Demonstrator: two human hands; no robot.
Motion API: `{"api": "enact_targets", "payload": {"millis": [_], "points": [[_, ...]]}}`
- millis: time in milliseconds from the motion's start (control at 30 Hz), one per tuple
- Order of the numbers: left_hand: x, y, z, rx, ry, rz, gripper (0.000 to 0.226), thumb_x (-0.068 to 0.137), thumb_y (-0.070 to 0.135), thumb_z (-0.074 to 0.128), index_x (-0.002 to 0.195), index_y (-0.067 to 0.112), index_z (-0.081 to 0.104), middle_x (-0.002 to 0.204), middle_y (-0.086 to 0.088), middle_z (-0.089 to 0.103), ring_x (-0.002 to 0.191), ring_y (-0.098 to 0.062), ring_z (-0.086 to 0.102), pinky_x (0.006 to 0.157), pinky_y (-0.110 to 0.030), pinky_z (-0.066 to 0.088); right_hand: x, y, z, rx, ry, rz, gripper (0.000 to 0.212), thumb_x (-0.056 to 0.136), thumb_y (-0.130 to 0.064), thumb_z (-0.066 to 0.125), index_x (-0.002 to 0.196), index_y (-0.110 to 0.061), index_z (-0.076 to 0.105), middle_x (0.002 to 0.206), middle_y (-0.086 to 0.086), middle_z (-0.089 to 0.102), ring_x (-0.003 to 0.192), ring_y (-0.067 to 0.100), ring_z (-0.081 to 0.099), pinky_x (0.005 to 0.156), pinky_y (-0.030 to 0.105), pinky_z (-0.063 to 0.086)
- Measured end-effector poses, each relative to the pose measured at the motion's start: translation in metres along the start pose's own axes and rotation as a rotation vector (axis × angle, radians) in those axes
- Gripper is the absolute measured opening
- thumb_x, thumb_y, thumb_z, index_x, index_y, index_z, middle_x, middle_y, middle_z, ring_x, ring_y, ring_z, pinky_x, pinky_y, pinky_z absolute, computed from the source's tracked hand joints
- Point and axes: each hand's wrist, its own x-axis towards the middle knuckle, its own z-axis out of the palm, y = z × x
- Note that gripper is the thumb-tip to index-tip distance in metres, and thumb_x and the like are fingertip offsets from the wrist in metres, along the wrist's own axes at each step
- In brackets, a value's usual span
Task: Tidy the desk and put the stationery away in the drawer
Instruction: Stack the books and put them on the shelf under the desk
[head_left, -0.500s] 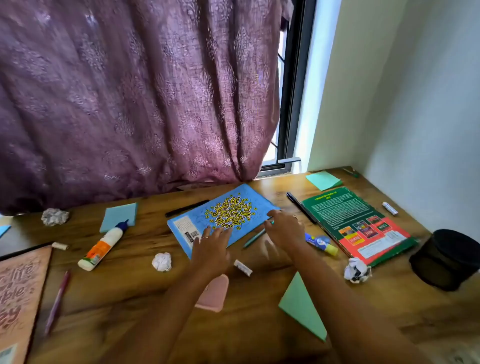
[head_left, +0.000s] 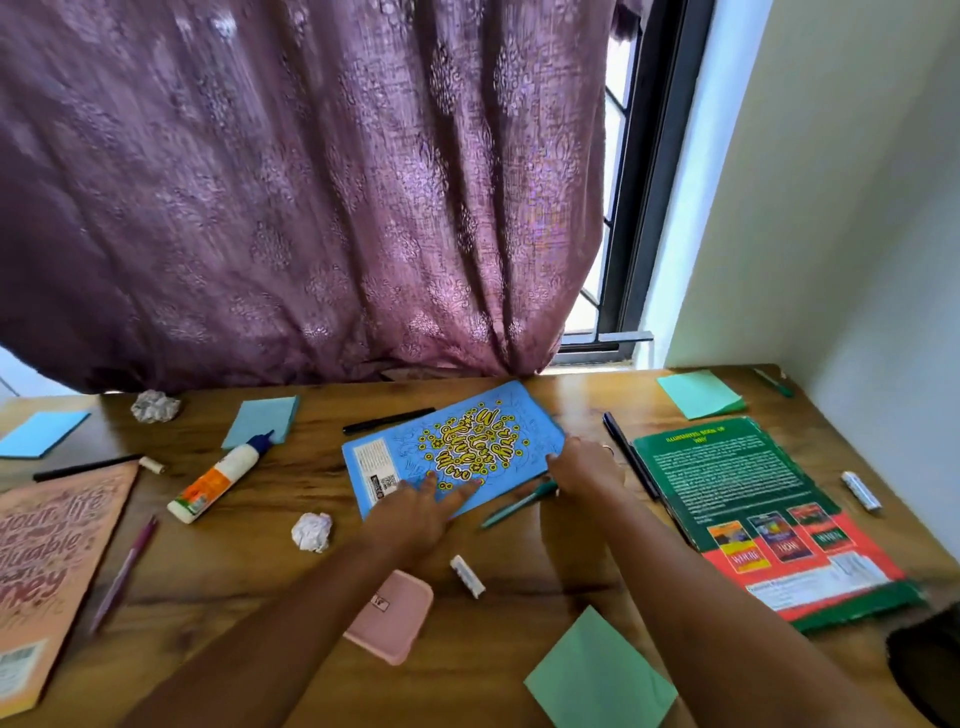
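— At desk centre, what lies under the hands?
— One blue notebook (head_left: 467, 447), flat on the wooden desk (head_left: 249, 597), cover up, set askew.

— State of the left hand?
— The left hand (head_left: 421, 512) rests on the cover's near edge, at the notebook's 6 o'clock. Its fingers are straight and spread, palm down, and grip nothing.

— And the right hand?
— The right hand (head_left: 584, 475) sits at the notebook's 4 o'clock corner, its fingers bent down against the cover's edge. The thumb is hidden, so I cannot tell whether the hand has hold of the cover. A teal pen (head_left: 514, 506) lies at 5 o'clock, its far end under this hand.

— Other stationery, taken from the notebook?
— A black pen (head_left: 387, 420) lies at 11 o'clock, just beside the far edge. A glue bottle (head_left: 218, 478) lies on its side at 9 o'clock. A crumpled paper ball (head_left: 311, 531) is at 8 o'clock. A small white stick (head_left: 467, 576) lies at 6 o'clock, with a pink case (head_left: 389, 616) near it. A green book (head_left: 753, 514) lies at 3 o'clock, with a dark pen (head_left: 628, 454) along its left edge.
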Motion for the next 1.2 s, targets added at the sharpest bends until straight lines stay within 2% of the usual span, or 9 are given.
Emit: {"api": "enact_targets", "payload": {"millis": [167,267,433,500,633,733,833,1033,1200], "points": [[0.005,0.003,-0.022,0.129,-0.002,0.173,0.069,0.1,0.008,0.027,0.148,0.035,-0.014,0.138,-0.024,0.042,0.111,-0.042,0.056,0.085,-0.05,0.049,0.015,0.001,0.0,0.121,-0.071,0.142,0.049,0.091,-0.037,0.047,0.133,-0.013,0.044,0.14,0.013,0.037,0.125,0.032,0.042,0.099,0.037,0.038],[0.006,0.004,-0.028,0.183,0.016,0.202,0.075,0.095,-0.001,0.033,0.15,0.029,-0.009,0.118,-0.017,0.056,0.101,-0.037,0.06,0.076,-0.046,0.049,0.027,0.004,0.002,0.255,-0.092,0.221,0.043,0.087,-0.03,0.053,0.123,-0.007,0.054,0.125,0.014,0.055,0.112,0.03,0.056,0.086,0.031,0.045],[0.011,0.025,-0.032,0.017,0.074,0.094,0.069,0.097,0.048,0.035,0.151,0.027,-0.003,0.139,-0.014,0.045,0.114,-0.039,0.054,0.088,-0.047,0.047,0.037,-0.01,-0.013,0.682,-0.16,0.202,0.028,0.084,-0.012,0.057,0.108,0.003,0.06,0.11,0.018,0.064,0.098,0.035,0.065,0.084,0.045,0.056],[0.013,0.035,-0.033,-0.049,0.126,0.041,0.079,0.092,0.058,0.038,0.15,0.03,-0.007,0.146,-0.012,0.036,0.116,-0.037,0.053,0.088,-0.047,0.048,0.019,-0.026,-0.031,0.901,-0.198,0.173,0.007,0.088,-0.006,0.052,0.091,-0.001,0.057,0.099,0.018,0.061,0.081,0.032,0.064,0.066,0.043,0.057],[0.01,0.036,-0.044,-0.101,0.307,-0.114,0.075,0.094,0.015,0.039,0.15,0.031,-0.008,0.143,-0.007,0.043,0.108,-0.033,0.059,0.082,-0.045,0.05,-0.011,-0.052,-0.061,1.153,-0.212,0.055,0.01,0.093,-0.003,0.047,0.088,-0.008,0.053,0.086,0.014,0.058,0.071,0.025,0.059,0.056,0.035,0.054],[0.0,0.014,-0.065,-0.117,0.589,-0.226,0.072,0.088,0.003,0.052,0.146,0.028,0.018,0.108,-0.014,0.068,0.083,-0.032,0.068,0.067,-0.039,0.055,-0.032,-0.068,-0.082,1.352,-0.308,-0.071,0.021,0.098,-0.031,0.049,0.096,-0.012,0.055,0.082,0.01,0.061,0.061,0.02,0.057,0.047,0.024,0.05],[-0.023,-0.014,-0.096,-0.394,0.769,-0.287,0.05,0.09,0.012,0.054,0.135,0.024,0.035,0.099,-0.018,0.069,0.084,-0.039,0.067,0.068,-0.042,0.054,-0.047,-0.085,-0.092,1.377,-0.367,-0.185,0.039,0.096,-0.05,0.041,0.115,-0.018,0.055,0.1,0.004,0.065,0.071,0.016,0.059,0.059,0.026,0.047],[-0.081,-0.078,-0.134,-0.84,1.234,-0.253,0.031,0.094,0.019,0.055,0.122,0.003,0.052,0.094,-0.012,0.068,0.08,-0.025,0.066,0.065,-0.031,0.05,-0.065,-0.129,-0.067,1.144,-0.32,-0.376,0.033,0.099,-0.035,0.044,0.128,-0.021,0.048,0.123,0.001,0.059,0.09,0.013,0.056,0.067,0.023,0.041],[-0.127,-0.127,-0.106,-1.332,1.162,-0.305,0.021,0.093,0.016,0.057,0.113,0.021,0.054,0.103,0.0,0.064,0.09,-0.015,0.063,0.085,-0.039,0.053,-0.084,-0.168,-0.029,1.188,-0.46,-0.562,0.031,0.097,-0.024,0.05,0.123,-0.008,0.057,0.121,0.01,0.066,0.102,0.023,0.067,0.092,0.043,0.054]]}}
